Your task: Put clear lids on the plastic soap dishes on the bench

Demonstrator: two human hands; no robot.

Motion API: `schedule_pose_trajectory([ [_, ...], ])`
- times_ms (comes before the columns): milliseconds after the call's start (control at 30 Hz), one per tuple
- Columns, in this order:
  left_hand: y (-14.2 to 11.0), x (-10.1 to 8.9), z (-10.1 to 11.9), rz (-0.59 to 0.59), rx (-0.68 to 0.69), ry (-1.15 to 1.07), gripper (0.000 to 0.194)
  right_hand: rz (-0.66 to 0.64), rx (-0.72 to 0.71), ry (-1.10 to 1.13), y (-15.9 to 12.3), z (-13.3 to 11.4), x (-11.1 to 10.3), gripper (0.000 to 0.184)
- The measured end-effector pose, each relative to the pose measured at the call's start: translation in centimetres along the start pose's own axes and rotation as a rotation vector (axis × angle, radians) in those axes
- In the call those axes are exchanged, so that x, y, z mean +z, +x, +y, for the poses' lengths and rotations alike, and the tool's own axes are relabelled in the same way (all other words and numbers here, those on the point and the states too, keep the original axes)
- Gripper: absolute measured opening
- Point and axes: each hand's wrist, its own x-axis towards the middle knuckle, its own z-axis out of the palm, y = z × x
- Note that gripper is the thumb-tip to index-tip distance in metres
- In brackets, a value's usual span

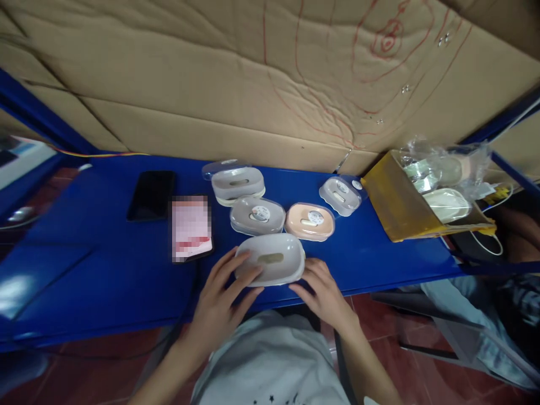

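Observation:
A white oval soap box [272, 259] lies at the near edge of the blue table [105, 270]. My left hand [221, 301] rests on its left end, fingers spread over the lid. My right hand [323, 289] holds its right end, fingers curled against the side. Behind the box lie a grey oval box [257, 215] and a peach one [310, 221], each with a round sticker. Further back stands a stack of clear-lidded boxes [237, 183], and a clear box [341, 195] to the right.
Two phones lie left of the boxes: a black one [151, 195] and one with a lit screen [191, 228]. A yellow carton [405, 205] with bagged boxes sits at the right. Cardboard [253, 73] backs the table. Another person's legs [485, 304] show at the right.

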Motion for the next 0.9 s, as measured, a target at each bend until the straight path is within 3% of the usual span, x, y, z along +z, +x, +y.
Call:
schedule_pose_trajectory([
  [133,-0.1,0.3,-0.1,-0.056,-0.016,0.018,0.04,0.201,0.128,0.068,-1.0,0.8,-0.1,0.05],
  [233,-0.1,0.6,-0.1,-0.108,0.022,0.052,0.037,0.112,0.124,0.03,-1.2,1.1,-0.4,0.061],
  [333,-0.1,0.9,0.0,-0.153,0.048,0.112,0.043,-0.074,0.116,-0.004,-0.4,1.2,-0.7,0.055],
  [400,-0.1,1.1,-0.1,-0.169,0.045,0.142,0.046,-0.119,0.126,0.007,0.2,1.3,-0.9,0.053],
  [567,0.0,1.2,-0.3,-0.153,0.05,0.147,0.034,-0.082,0.093,-0.006,0.6,1.4,-0.7,0.052],
  [900,0.2,1.0,0.2,-0.153,0.142,0.209,0.032,-0.047,-0.027,-0.109,0.0,1.1,-0.4,0.043],
])
